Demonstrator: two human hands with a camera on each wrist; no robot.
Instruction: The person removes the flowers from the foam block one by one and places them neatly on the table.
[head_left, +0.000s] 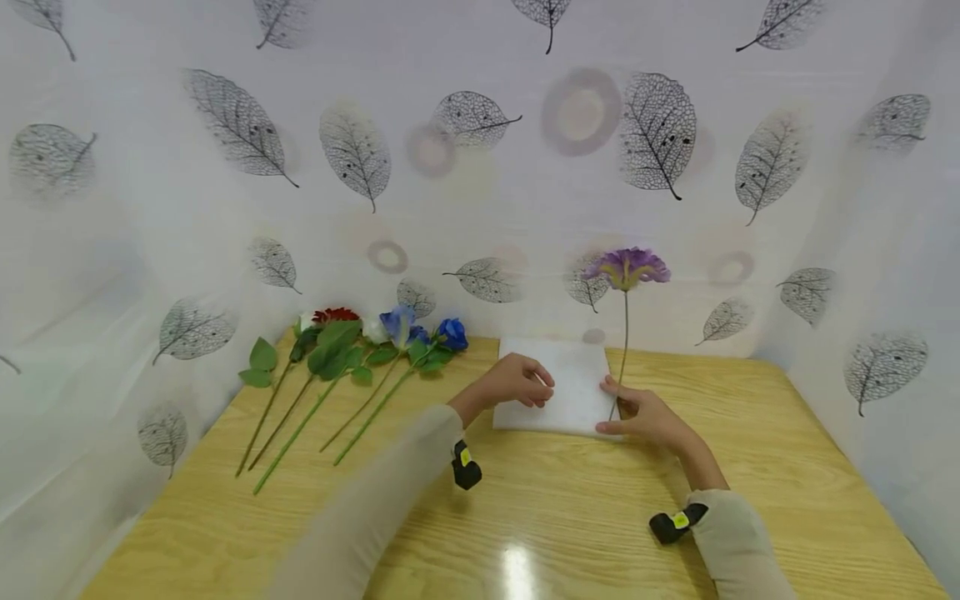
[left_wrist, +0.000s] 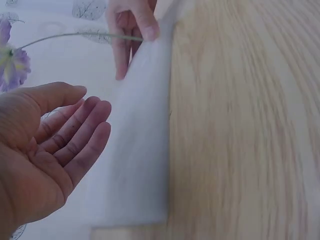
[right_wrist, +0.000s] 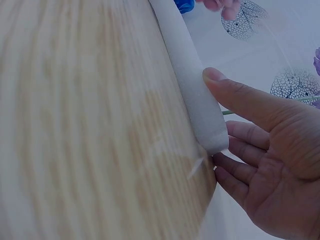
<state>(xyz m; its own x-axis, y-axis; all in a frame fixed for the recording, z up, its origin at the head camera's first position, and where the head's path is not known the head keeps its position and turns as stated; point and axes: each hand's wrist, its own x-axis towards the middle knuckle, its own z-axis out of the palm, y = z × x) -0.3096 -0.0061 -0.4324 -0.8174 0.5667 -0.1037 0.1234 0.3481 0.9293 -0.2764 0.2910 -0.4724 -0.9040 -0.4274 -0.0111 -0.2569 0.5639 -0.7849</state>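
A white foam block (head_left: 581, 375) lies on the wooden table near its back edge. From the block's right end a purple artificial flower (head_left: 628, 268) stands upright on a thin stem, the foot of which is partly hidden by my right hand (head_left: 651, 417). That hand holds the block's right end, the thumb (right_wrist: 232, 92) on one face and the fingers around the end. Over the left part of the block hovers my left hand (head_left: 519, 380). Its fingers (left_wrist: 87, 130) are loosely bent, and nothing lies in the palm.
To the left, several artificial flowers lie on the wooden table (head_left: 555, 500), among them a red flower (head_left: 335, 315), a white one (head_left: 374, 330) and a blue rose (head_left: 452, 334). A leaf-print curtain (head_left: 480, 217) hangs close behind the table and along its sides.
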